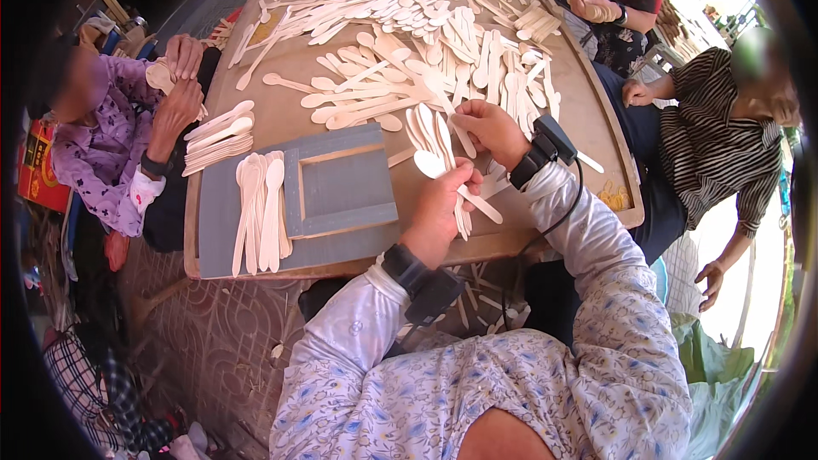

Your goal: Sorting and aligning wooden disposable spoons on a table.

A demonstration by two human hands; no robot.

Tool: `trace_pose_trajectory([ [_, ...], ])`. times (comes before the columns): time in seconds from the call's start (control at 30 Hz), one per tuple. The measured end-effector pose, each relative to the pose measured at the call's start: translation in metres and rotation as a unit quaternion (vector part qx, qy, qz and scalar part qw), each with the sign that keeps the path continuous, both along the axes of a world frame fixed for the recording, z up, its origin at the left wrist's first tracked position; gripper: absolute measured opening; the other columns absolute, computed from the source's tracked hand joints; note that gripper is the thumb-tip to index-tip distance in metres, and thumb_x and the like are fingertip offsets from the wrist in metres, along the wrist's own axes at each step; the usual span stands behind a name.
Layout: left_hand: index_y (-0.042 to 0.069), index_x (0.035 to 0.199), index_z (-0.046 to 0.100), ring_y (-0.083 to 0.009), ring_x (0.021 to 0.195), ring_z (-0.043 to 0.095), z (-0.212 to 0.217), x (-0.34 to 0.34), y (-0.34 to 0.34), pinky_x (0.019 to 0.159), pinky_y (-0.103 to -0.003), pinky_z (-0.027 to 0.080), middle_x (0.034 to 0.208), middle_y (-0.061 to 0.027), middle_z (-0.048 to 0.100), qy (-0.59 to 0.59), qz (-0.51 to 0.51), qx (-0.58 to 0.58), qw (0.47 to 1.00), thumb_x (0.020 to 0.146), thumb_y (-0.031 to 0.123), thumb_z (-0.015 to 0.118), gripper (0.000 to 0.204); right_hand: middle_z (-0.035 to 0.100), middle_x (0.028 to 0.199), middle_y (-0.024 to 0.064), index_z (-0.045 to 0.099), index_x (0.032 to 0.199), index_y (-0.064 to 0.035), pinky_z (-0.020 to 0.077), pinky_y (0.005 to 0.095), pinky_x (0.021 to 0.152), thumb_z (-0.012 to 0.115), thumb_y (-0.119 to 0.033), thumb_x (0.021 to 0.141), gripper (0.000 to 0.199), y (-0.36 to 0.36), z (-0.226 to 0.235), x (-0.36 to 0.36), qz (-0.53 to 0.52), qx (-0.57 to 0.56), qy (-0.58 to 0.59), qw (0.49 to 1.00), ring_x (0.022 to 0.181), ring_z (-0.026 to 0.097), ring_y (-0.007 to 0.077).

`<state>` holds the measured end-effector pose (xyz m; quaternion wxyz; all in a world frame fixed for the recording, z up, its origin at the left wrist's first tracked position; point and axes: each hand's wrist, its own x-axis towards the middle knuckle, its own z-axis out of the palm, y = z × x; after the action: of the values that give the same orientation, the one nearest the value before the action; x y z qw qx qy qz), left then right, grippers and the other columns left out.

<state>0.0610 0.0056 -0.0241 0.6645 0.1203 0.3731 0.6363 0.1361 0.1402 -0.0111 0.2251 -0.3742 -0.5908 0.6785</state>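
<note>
A small fan of pale wooden spoons stands in my left hand, its fingers closed around the lower part of the bunch. One spoon lies crosswise in that hand, its handle pointing down to the right. My right hand is just right of the bunch, pinching another wooden spoon near the big loose pile. That pile of wooden spoons spreads over the far and middle table. To the left, a bundle of spoons rests on a grey board, beside a grey rectangular frame.
The brown table has a raised wooden rim. Another neat stack of spoons lies at its left edge. Co-workers sit around: one in a purple shirt at left, one in striped clothing at right, others beyond. Rubber bands lie in the right corner.
</note>
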Motion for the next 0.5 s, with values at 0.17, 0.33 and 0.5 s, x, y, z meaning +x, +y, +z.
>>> trace_pose_trajectory([
  [0.17, 0.008, 0.089, 0.054, -0.0119, 0.063, 0.050, -0.005, 0.002, -0.001, 0.056, -0.022, 0.039, 0.068, -0.0029, 0.054, -0.008, 0.087, 0.039, 0.995, 0.083, 0.018, 0.056, 0.011, 0.047, 0.063, -0.0061, 0.054, 0.089, -0.0061, 0.0293, 0.0168, 0.043, 0.059, -0.019, 0.082, 0.015, -0.020, 0.015, 0.020, -0.025, 0.082, -0.024, 0.996, 0.049, 0.038, 0.0019],
  [0.33, 0.004, 0.101, 0.055, -0.0112, 0.069, 0.052, 0.011, 0.004, -0.003, 0.061, -0.025, 0.043, 0.079, -0.0008, 0.055, -0.038, 0.166, 0.060, 0.984, 0.080, 0.012, 0.061, 0.024, 0.058, 0.067, -0.0001, 0.061, 0.082, -0.0017, 0.0408, 0.0195, 0.054, 0.059, -0.017, 0.081, 0.016, -0.061, 0.020, 0.034, 0.079, 0.276, -0.058, 0.956, 0.060, 0.050, 0.0055],
  [0.5, 0.005, 0.090, 0.055, -0.0135, 0.068, 0.053, 0.011, 0.000, -0.007, 0.064, -0.028, 0.046, 0.076, -0.0035, 0.056, -0.020, 0.121, 0.027, 0.992, 0.084, 0.018, 0.057, 0.015, 0.059, 0.069, 0.0023, 0.061, 0.083, 0.0003, 0.0413, 0.0231, 0.050, 0.058, -0.018, 0.080, 0.019, -0.020, 0.020, 0.050, -0.058, 0.291, -0.178, 0.938, 0.055, 0.050, 0.0076],
])
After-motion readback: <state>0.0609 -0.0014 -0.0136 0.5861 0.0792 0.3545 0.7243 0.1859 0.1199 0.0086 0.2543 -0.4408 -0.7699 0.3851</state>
